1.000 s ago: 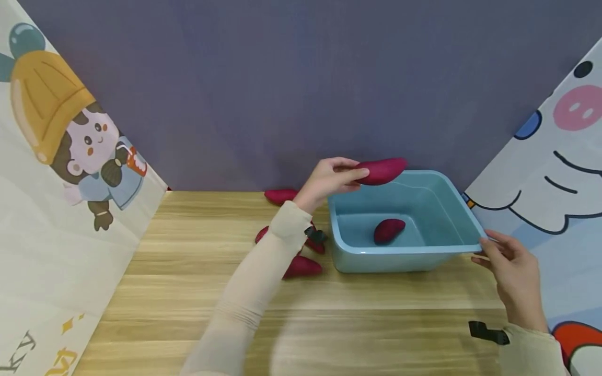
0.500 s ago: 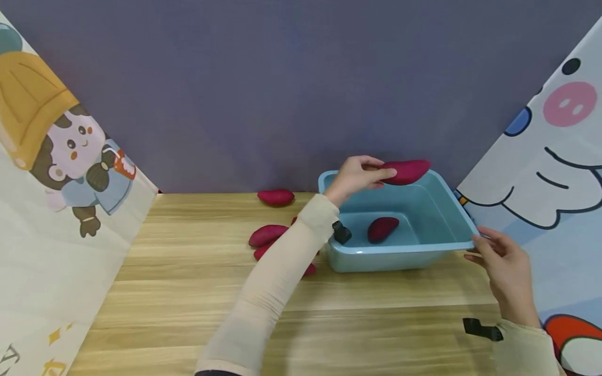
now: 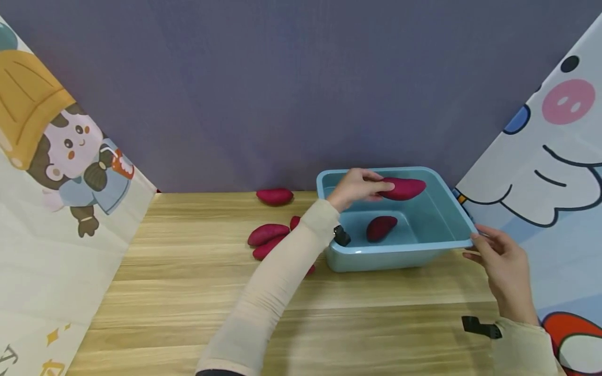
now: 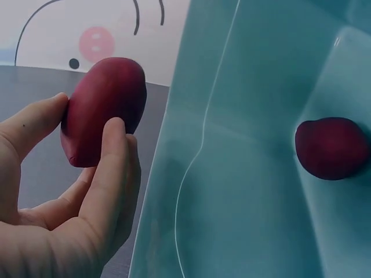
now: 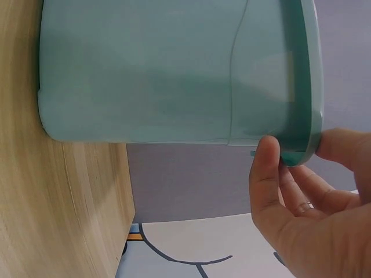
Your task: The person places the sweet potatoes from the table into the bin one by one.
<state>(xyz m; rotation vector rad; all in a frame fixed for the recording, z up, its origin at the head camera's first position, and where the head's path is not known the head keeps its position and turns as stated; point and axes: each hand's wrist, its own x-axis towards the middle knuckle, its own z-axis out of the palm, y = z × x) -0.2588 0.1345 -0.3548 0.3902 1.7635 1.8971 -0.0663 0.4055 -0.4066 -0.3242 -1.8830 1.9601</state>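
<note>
My left hand point(image 3: 355, 187) pinches a dark red sweet potato point(image 3: 403, 189) between thumb and fingers, over the back part of a blue plastic basin point(image 3: 400, 249). The left wrist view shows the held sweet potato point(image 4: 104, 110) gripped near its end. A second sweet potato point(image 3: 381, 228) lies on the basin's floor, touching nothing else. At the basin's front right corner, my right hand point(image 3: 505, 266) pinches the rim; in the right wrist view the right hand point(image 5: 307, 202) has its thumb and fingers on either side of that rim.
Left of the basin, several sweet potatoes point(image 3: 268, 235) lie grouped on the wooden table point(image 3: 188, 292), partly behind my left sleeve point(image 3: 277, 282). Another sweet potato point(image 3: 275, 197) lies near the grey back wall point(image 3: 235, 94). Printed cloth panels point(image 3: 541, 172) stand at both sides.
My left hand has carried the sweet potato rightward over the basin, then lowered it slightly. The right hand keeps hold of the rim. The head view has shifted a little.
</note>
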